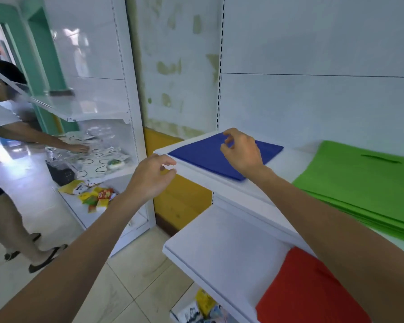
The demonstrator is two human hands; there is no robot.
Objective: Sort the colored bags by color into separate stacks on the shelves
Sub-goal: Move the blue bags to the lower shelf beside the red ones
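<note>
Settling blue bag (196,155): flat on the upper shelf (191,173), directly beneath the fingers.
Right hand (241,151): fingers loosely curled over the bag, gripping nothing.
Left hand (151,177): fingers relaxed, empty, at the shelf's front corner.
Green stack (359,178): right of the fingers, apart from blue.
Red stack (308,292): below the fingers, on the lower shelf.
Technique: smooth flat and square the edges.

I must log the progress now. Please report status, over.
Left hand empty, by the upper shelf. Right hand empty, over the blue bag. Green stack beside it, red stack on the lower shelf. Nothing blocks.
</note>
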